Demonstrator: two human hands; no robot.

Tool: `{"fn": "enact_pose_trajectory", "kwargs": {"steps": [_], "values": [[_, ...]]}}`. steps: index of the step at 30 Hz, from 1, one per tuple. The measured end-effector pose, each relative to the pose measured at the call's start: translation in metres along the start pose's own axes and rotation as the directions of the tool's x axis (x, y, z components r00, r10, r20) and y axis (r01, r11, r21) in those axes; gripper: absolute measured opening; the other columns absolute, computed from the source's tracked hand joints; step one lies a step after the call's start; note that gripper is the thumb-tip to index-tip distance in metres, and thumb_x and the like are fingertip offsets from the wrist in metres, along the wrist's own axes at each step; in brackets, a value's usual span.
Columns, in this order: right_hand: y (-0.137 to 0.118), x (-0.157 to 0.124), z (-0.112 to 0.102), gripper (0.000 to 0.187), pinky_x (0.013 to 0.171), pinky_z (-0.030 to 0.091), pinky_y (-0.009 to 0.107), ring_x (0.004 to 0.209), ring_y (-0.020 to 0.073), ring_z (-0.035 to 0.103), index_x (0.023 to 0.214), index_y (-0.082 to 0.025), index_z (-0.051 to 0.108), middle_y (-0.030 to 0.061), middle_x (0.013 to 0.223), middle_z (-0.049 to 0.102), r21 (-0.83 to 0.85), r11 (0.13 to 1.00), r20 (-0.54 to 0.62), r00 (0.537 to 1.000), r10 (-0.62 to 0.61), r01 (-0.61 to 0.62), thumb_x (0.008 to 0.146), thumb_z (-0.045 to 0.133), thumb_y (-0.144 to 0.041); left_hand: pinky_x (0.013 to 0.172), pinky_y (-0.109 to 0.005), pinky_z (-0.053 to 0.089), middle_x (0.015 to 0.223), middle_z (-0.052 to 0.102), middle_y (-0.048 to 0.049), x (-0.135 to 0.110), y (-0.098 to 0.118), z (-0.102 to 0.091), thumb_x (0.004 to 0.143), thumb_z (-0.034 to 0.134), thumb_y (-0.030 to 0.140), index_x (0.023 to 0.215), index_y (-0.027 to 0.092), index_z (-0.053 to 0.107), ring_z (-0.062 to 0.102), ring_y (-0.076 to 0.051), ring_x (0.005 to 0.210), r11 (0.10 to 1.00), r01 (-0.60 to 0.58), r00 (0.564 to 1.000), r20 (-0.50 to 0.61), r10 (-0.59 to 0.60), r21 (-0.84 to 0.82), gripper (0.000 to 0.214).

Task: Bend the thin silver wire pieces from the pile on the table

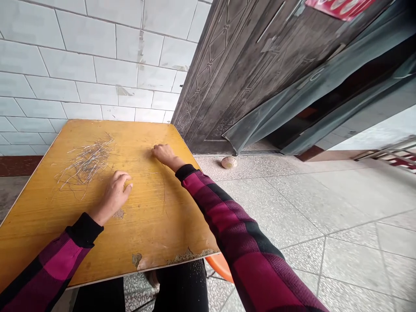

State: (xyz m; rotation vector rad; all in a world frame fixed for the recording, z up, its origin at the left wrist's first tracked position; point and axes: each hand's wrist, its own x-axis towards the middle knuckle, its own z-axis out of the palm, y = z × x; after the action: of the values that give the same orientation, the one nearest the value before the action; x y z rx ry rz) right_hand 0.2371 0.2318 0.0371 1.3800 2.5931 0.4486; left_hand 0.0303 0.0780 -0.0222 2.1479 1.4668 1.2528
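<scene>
A loose heap of thin silvery wires (86,162) lies on the left half of a yellow wooden tabletop (165,216). My left hand (113,195) rests just right of the heap, fingers curled down on the wood, and no wire shows in them. Farther along the table, my right hand (165,156) rests near the far edge with its fingers bunched and partly hidden. It is apart from the heap. Both forearms wear pink and black checked sleeves. The tabletop's veneer is chipped along the near edge.
A white tiled wall (91,73) stands behind the table, and a dark embossed metal door (234,78) stands to its right. A small worn ball (229,162) sits on the speckled tile floor (312,216). An orange stool rim (219,267) shows below the table.
</scene>
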Motion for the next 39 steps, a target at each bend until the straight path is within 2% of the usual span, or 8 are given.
{"fn": "enact_pose_trajectory", "kwargs": {"steps": [5,9,12,16,20,23,31,39], "values": [[0.01,0.018,0.0,0.032,0.074,0.045,0.031,0.099,0.0254,0.062,0.104,-0.006,0.067,0.0225,0.107,0.065,0.018,0.999,-0.011,0.999,0.051,-0.05,0.092,0.037,-0.006,0.082,-0.038,0.055,0.104,0.056,-0.0092,-0.002,0.002,0.0,0.081,0.054,0.012,0.093,0.02,0.058,0.058,-0.023,0.099,1.0,0.0,1.0,0.009,0.0,0.005,0.016],[0.01,0.016,-0.009,0.032,0.072,0.045,0.03,0.097,0.0247,0.063,0.107,-0.009,0.066,0.0195,0.109,0.065,0.049,0.995,-0.025,0.996,0.084,-0.083,0.092,0.038,-0.008,0.08,-0.039,0.055,0.103,0.056,-0.0094,-0.002,0.003,-0.002,0.081,0.054,0.013,0.092,0.02,0.058,0.058,-0.024,0.098,1.0,-0.004,1.0,0.014,0.004,0.016,0.014],[0.005,-0.001,-0.018,0.029,0.072,0.044,0.029,0.098,0.0234,0.062,0.114,-0.017,0.065,0.0138,0.114,0.065,0.087,0.995,-0.028,0.998,0.055,-0.052,0.095,0.043,-0.021,0.08,-0.038,0.055,0.102,0.056,-0.0087,-0.001,0.003,-0.004,0.081,0.054,0.013,0.092,0.02,0.058,0.059,-0.023,0.097,1.0,-0.008,1.0,0.02,0.007,0.029,0.014],[-0.006,-0.035,-0.023,0.024,0.073,0.044,0.028,0.101,0.0231,0.062,0.11,-0.024,0.068,0.0067,0.111,0.068,0.11,0.99,0.04,0.995,-0.089,0.085,0.089,0.056,-0.026,0.081,-0.038,0.055,0.103,0.055,-0.0092,0.0,0.002,-0.005,0.081,0.053,0.012,0.092,0.019,0.057,0.059,-0.023,0.097,0.999,-0.026,0.999,0.028,0.025,0.034,0.013],[-0.019,-0.06,-0.018,0.024,0.071,0.044,0.03,0.093,0.0239,0.064,0.101,-0.018,0.07,0.01,0.102,0.07,0.044,0.991,0.076,0.988,-0.133,0.13,0.089,0.05,-0.014,0.082,-0.038,0.054,0.102,0.054,-0.0088,0.0,0.0,-0.003,0.081,0.053,0.012,0.092,0.018,0.057,0.059,-0.022,0.095,0.999,-0.035,0.999,0.017,0.035,0.036,0.013],[-0.027,-0.065,-0.014,0.028,0.07,0.044,0.03,0.09,0.0238,0.065,0.096,-0.014,0.069,0.0126,0.095,0.07,0.019,0.991,0.067,0.988,-0.136,0.135,0.09,0.043,-0.008,0.083,-0.039,0.053,0.102,0.054,-0.0086,0.0,-0.001,-0.002,0.081,0.053,0.012,0.092,0.017,0.057,0.058,-0.022,0.095,0.998,-0.05,0.999,0.008,0.05,0.042,0.013],[-0.02,-0.032,-0.006,0.031,0.071,0.043,0.03,0.093,0.0241,0.064,0.103,-0.013,0.066,0.0161,0.101,0.068,0.025,0.995,0.026,0.995,-0.093,0.092,0.093,0.037,-0.01,0.085,-0.038,0.052,0.103,0.055,-0.0095,-0.001,0.001,-0.002,0.082,0.053,0.011,0.093,0.017,0.057,0.058,-0.023,0.097,0.995,-0.062,0.998,0.01,0.061,0.083,0.014],[0.0,0.019,0.001,0.031,0.073,0.045,0.031,0.094,0.0252,0.064,0.106,-0.013,0.067,0.0183,0.105,0.067,0.052,0.995,0.007,0.996,0.084,-0.084,0.089,0.041,-0.008,0.085,-0.038,0.05,0.102,0.057,-0.0101,-0.002,0.002,-0.001,0.082,0.054,0.009,0.094,0.016,0.057,0.058,-0.023,0.096,0.988,-0.089,0.996,-0.006,0.091,0.127,0.014]]}}
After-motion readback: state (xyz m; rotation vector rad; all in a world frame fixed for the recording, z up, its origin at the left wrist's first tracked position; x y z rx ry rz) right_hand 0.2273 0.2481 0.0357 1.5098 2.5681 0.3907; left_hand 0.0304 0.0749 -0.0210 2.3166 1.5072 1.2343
